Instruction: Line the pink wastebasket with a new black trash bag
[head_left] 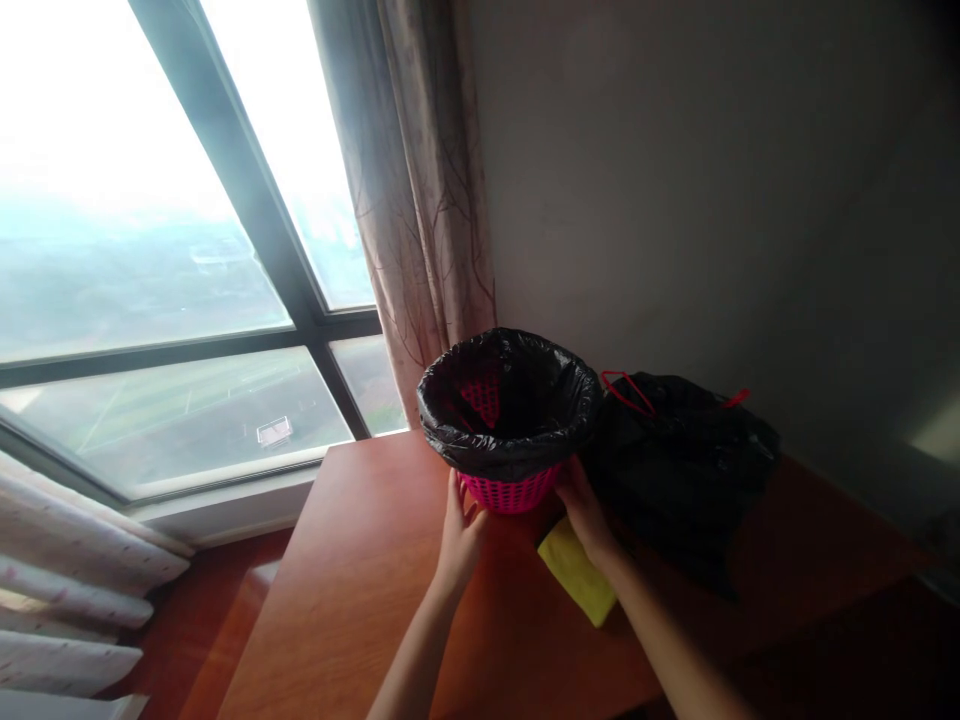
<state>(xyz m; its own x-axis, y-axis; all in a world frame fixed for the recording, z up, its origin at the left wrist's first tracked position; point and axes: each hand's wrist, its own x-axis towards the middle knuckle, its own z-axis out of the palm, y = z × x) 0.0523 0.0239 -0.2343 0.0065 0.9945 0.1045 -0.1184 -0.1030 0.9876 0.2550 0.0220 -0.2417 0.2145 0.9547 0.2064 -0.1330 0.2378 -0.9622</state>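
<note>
A small pink mesh bin lined with a black bag stands on a brown wooden table. My left hand presses against the bin's lower left side, fingers up along it. My right hand touches the bin's lower right side, fingers curled at the bag's edge. Both hands cup the bin between them. A yellow cloth lies on the table just under my right wrist.
A filled black bag with red drawstrings sits right of the bin against the grey wall. A patterned curtain hangs behind it. A large window is at the left, and the table's left edge drops to a wooden floor.
</note>
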